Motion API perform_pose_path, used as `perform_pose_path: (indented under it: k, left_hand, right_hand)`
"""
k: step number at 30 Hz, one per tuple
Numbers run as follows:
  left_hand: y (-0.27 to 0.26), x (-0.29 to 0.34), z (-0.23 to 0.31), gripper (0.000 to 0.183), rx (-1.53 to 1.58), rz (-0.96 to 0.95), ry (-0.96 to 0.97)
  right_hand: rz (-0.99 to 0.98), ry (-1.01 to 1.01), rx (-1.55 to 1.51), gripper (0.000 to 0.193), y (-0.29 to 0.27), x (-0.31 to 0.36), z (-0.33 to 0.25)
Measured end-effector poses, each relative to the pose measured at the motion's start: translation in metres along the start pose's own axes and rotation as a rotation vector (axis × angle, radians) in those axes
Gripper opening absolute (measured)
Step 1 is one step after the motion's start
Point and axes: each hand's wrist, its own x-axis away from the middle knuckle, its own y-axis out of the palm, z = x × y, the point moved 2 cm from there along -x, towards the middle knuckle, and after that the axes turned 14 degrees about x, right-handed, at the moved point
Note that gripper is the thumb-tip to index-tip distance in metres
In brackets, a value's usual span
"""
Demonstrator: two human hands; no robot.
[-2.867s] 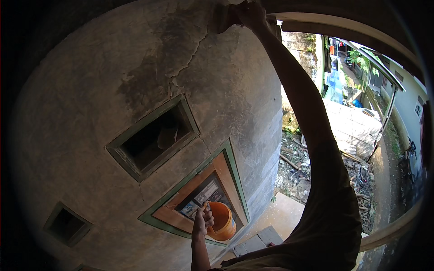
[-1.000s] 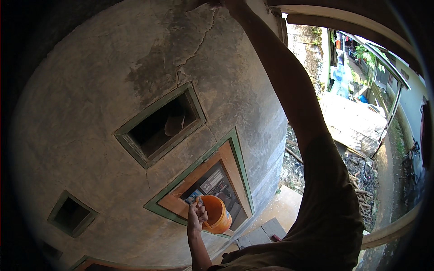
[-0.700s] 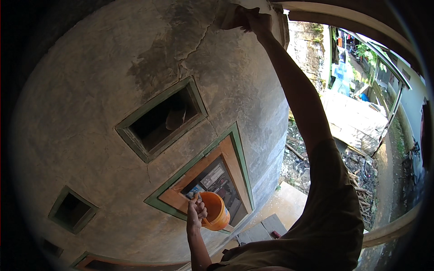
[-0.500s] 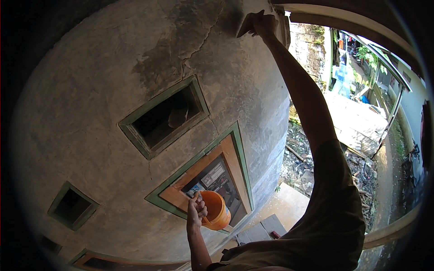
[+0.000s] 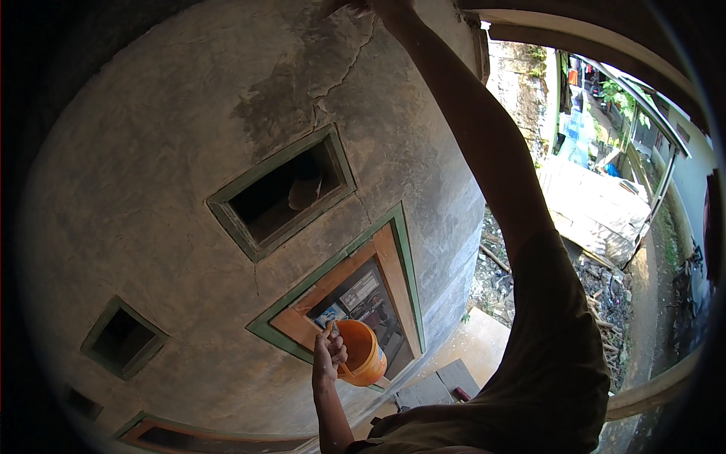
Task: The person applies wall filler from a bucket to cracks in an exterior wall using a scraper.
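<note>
My left hand (image 5: pixel 330 356) is closed on the handle side of an orange plastic bucket (image 5: pixel 365 362), which is tilted so its inside shows. My right arm stretches up to the cracked grey wall (image 5: pixel 174 144). At the upper edge, my right hand (image 5: pixel 370 7) is partly cut off; its fingers are closed on a flat dark piece (image 5: pixel 331 7) pressed near the wall. What that piece is made of cannot be told. Beside the hand, a long crack (image 5: pixel 349 66) runs down through a dark stained patch to a green-framed vent opening (image 5: pixel 286 193).
Below the vent is a window (image 5: pixel 370 291) with a green and wooden frame. A smaller vent (image 5: pixel 125 338) lies at left. A beam (image 5: pixel 590 34) crosses the upper right. Outside, rubble (image 5: pixel 495 250), a pale covered heap (image 5: pixel 594 200) and a narrow path (image 5: pixel 643 303) lie far below.
My right hand has swept left along the upper wall with the flat piece, partly leaving the picture. The view has shifted slightly. My left hand keeps the bucket in the same place.
</note>
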Motion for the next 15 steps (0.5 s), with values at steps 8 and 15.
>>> perform_pose_path:
  k: [8, 15]
  left_hand:
    - [-0.001, 0.006, 0.003, 0.022, 0.022, 0.002, 0.025]
    - [0.001, 0.001, 0.003, 0.023, -0.001, -0.043, 0.005]
  right_hand:
    - [-0.018, 0.078, -0.130, 0.035, 0.003, 0.044, 0.072]
    - [0.077, 0.218, 0.248, 0.038, -0.061, 0.076, 0.135]
